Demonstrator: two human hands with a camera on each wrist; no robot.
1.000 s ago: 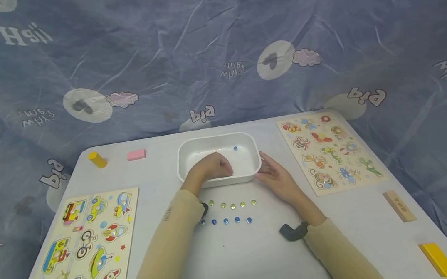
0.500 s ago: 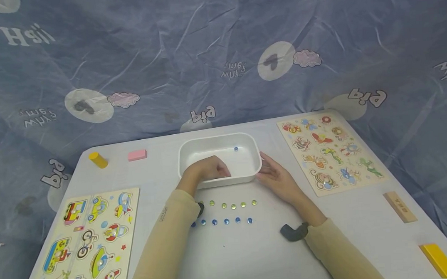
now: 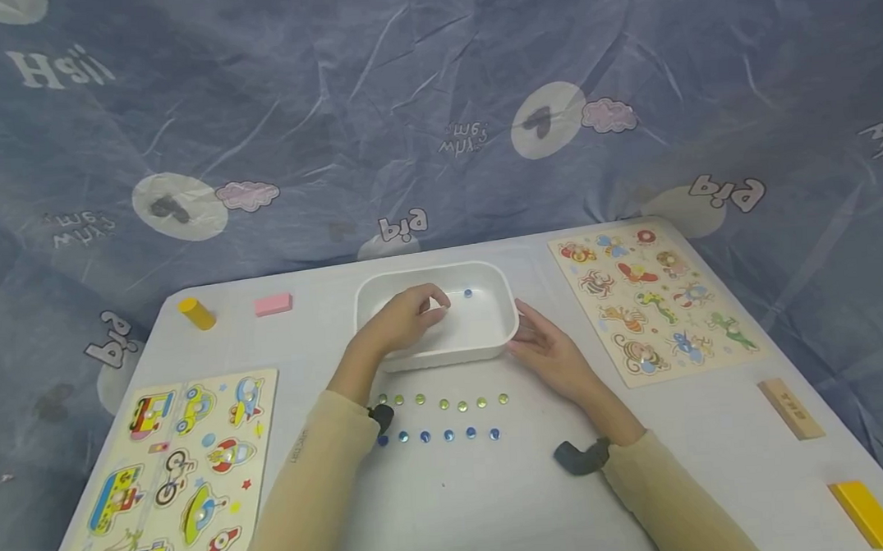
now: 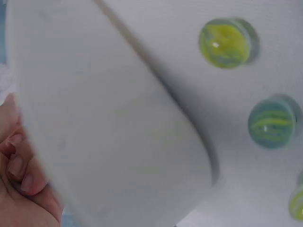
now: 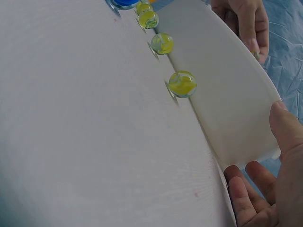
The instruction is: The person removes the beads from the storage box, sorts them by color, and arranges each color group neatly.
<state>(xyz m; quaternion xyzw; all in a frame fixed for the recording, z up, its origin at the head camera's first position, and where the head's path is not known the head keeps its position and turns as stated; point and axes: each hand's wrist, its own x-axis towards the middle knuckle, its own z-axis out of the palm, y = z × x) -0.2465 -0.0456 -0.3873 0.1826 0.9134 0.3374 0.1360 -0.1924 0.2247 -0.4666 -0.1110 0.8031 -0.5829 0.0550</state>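
My left hand [image 3: 411,316] is over the white tray [image 3: 436,359], thumb and index finger brought toward each other. In the right wrist view, the left fingertips pinch a small yellow-green marble [image 5: 256,56], mostly hidden by the fingers. Inside the tray, toward the back, lies a blue marble [image 3: 468,293]. My right hand [image 3: 554,357] grips the tray's right front corner, its thumb at the rim and its fingers around the end wall. In front of the tray run a row of yellow-green marbles [image 3: 462,406] and, nearer me, a row of blue marbles [image 3: 449,435].
A vehicle puzzle board [image 3: 176,476] lies at left, an insect puzzle board [image 3: 646,299] at right. At back left are a yellow cylinder [image 3: 196,313] and a pink block [image 3: 273,304]. A wooden block [image 3: 791,408] and a yellow block [image 3: 867,514] lie along the right edge.
My left hand has risen from the tray's floor near the front wall and drawn back leftward, uncovering more marbles at the rows' left ends. The right hand stays at the tray's corner.
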